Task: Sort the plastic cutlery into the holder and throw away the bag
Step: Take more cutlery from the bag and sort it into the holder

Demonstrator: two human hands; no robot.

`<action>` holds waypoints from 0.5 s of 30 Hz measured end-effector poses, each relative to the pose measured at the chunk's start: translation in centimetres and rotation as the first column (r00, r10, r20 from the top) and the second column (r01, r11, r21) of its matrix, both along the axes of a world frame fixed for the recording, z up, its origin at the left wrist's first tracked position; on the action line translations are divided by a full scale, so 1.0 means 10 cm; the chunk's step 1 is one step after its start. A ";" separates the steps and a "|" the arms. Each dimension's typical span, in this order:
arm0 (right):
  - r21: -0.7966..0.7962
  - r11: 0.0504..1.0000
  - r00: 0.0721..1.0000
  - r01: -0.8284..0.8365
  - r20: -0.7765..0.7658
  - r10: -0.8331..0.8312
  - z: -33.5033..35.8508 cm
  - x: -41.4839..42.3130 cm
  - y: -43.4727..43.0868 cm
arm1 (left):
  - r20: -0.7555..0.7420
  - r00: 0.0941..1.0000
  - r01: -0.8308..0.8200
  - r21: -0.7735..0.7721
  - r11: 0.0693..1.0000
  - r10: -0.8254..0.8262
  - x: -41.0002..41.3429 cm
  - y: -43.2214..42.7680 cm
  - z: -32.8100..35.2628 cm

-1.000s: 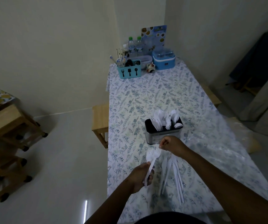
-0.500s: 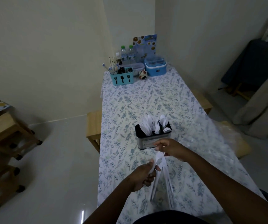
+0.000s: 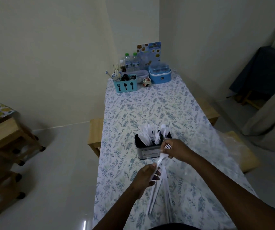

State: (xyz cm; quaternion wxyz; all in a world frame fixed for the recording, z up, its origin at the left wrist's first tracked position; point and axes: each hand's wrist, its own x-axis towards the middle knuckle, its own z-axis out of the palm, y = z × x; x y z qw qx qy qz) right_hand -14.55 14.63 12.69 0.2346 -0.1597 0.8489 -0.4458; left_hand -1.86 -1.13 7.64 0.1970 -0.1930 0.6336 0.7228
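- cutlery [image 3: 156,188]: white plastic, smooth
- holder [image 3: 148,151]: metal-looking, dull sheen
- table [image 3: 150,110]: floral cover, slight gloss
- floor [image 3: 58,171]: glossy, reflective
- stool [image 3: 95,131]: pale matt wood

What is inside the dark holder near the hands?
White plastic cutlery stands upright in the holder: spoon bowls and fork tines show above the rim. The handles and the bottom are hidden by its walls.

- Left hand [image 3: 147,175] sits low at centre, its forearm reaching up from the bottom edge, fingers [image 3: 156,174] curled shut.
- Right hand [image 3: 175,149] is just beyond it, forearm crossing from lower right, fingers closed.
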 end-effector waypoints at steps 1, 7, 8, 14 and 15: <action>-0.007 1.000 0.999 0.028 -0.042 -0.029 0.06 -0.05 -0.02 | 0.018 0.999 -0.038 -0.002 0.999 0.039 -0.01 -0.01 0.02; 0.090 0.992 0.907 0.086 -0.419 -0.040 0.37 -0.41 -0.13 | 0.057 0.982 -0.180 -0.045 0.983 0.182 -0.02 -0.10 0.04; 0.095 0.992 0.895 0.086 -0.445 -0.035 0.41 -0.46 -0.14 | 0.065 0.978 -0.194 -0.048 0.980 0.197 -0.02 -0.10 0.05; 0.183 0.980 0.783 0.070 -0.620 0.060 0.43 -0.59 -0.19 | 0.139 0.962 -0.229 -0.045 0.972 0.233 -0.04 -0.10 0.06; 0.197 0.979 0.750 0.057 -0.656 0.088 0.40 -0.60 -0.19 | 0.148 0.961 -0.230 -0.052 0.972 0.235 -0.05 -0.10 0.07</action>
